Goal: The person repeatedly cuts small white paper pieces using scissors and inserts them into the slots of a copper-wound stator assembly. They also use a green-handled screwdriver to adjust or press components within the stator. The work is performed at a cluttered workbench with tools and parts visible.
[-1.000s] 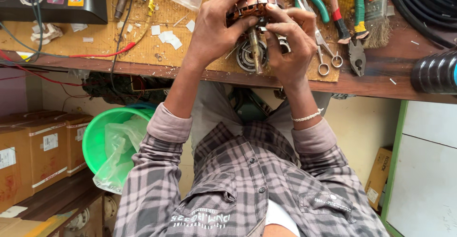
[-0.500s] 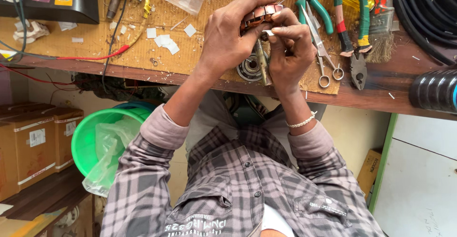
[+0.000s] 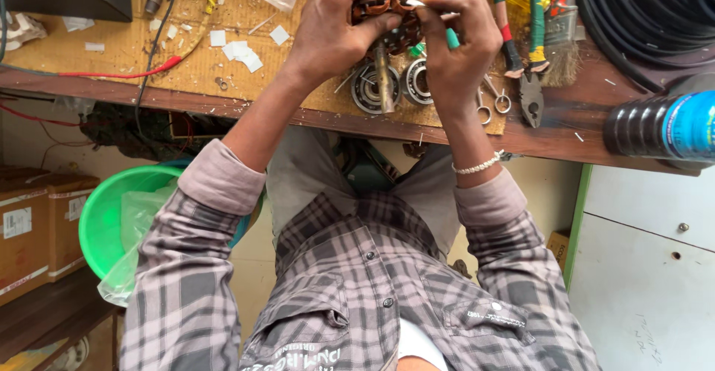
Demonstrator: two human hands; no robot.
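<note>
Near the bench edge, two bearings lie under the hands; above them left hand wraps a copper-wound motor armature, shaft pointing toward the person, right hand pinching its far-right rim

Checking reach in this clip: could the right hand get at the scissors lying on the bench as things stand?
Probably yes, once freed. The scissors lie uncovered on the bench just beside the right hand, but that hand, with the left hand, is gripping the copper-wound motor part.
</note>
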